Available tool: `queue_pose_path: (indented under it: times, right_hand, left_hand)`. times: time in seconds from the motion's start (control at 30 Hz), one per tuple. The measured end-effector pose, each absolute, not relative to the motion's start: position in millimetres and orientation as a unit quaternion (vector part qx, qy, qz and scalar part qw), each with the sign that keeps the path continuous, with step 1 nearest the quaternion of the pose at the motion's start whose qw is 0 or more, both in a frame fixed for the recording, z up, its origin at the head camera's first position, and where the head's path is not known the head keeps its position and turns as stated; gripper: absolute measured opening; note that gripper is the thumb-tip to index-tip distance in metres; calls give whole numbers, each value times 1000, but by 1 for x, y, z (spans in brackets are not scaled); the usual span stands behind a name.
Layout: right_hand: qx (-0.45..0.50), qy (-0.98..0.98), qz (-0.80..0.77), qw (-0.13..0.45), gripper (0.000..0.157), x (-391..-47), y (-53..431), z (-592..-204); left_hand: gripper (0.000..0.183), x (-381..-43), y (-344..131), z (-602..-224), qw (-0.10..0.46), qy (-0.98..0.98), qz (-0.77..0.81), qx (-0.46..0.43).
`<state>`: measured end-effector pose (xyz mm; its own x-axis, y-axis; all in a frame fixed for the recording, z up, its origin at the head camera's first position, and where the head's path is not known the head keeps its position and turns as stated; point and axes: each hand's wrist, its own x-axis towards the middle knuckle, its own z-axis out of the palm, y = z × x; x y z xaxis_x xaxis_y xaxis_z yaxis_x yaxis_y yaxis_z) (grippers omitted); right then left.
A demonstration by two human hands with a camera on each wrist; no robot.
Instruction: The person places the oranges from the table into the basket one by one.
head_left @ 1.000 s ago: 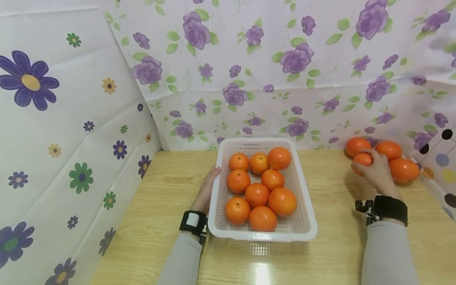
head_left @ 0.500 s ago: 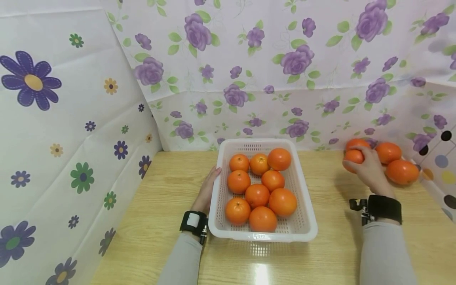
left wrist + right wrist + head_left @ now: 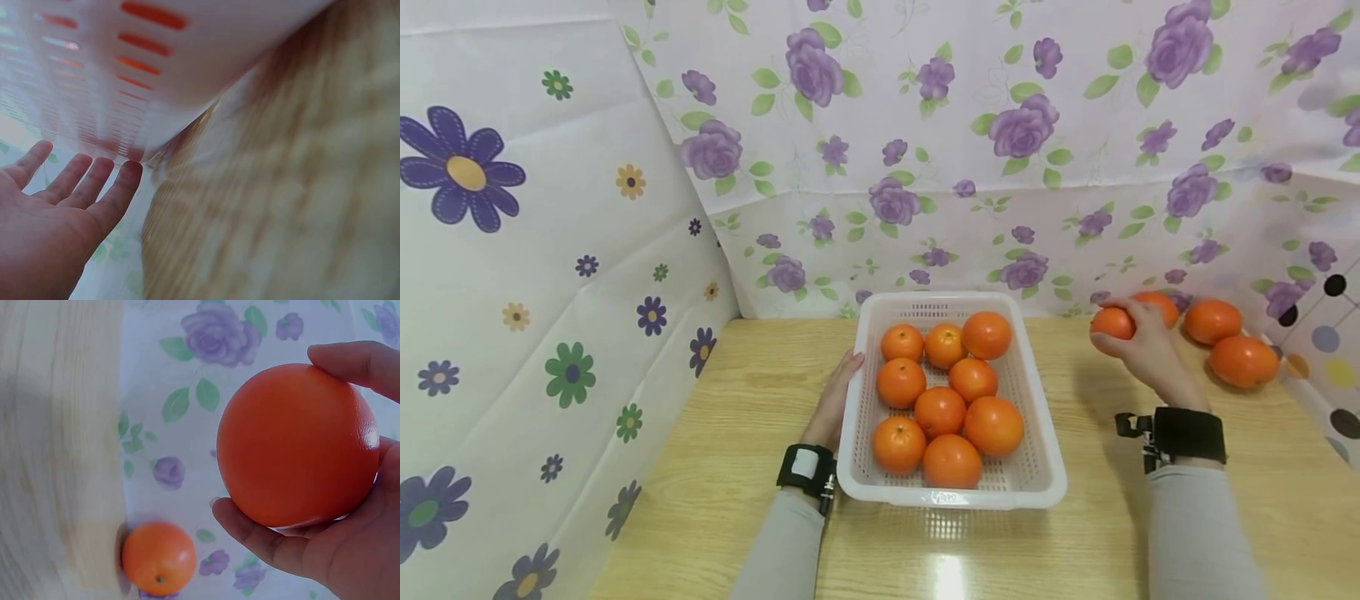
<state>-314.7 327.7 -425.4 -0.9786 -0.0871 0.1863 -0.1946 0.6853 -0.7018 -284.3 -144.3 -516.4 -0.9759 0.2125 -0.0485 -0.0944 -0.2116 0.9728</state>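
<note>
My right hand (image 3: 1152,354) grips an orange (image 3: 1111,327) above the table, to the right of the basket. In the right wrist view, fingers and thumb curve round opposite sides of this smooth, shiny orange (image 3: 297,447). My left hand (image 3: 832,404) lies along the left outer side of a white plastic basket (image 3: 951,497). Seen from the left wrist, that hand (image 3: 69,212) has spread, nearly straight fingers right at the slotted basket wall (image 3: 206,37). Several oranges (image 3: 940,411) sit inside the basket, mostly toward its left and middle.
Three more oranges rest on the wooden table (image 3: 760,533) at the back right: one (image 3: 1159,307) partly behind my right hand, two (image 3: 1213,322) farther right. A flowered cloth (image 3: 940,150) hangs along the table's back edge, with patterned sheets at both sides.
My right hand has lifted the orange away from the group at the back right and carried it left toward the basket. The left hand and basket stay where they were.
</note>
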Motion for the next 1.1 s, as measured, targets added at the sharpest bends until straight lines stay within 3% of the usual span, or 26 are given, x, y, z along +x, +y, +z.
queue_pose_path:
  times: [0.83, 1.1]
  right_hand:
    - [113, -899, 415, 83, 61, -303, 313, -408]
    - [122, -894, 426, 62, 63, -304, 300, -389]
  left_hand:
    - [69, -280, -140, -515, 107, 612, 781, 54]
    - [77, -284, -144, -515, 95, 621, 777, 41]
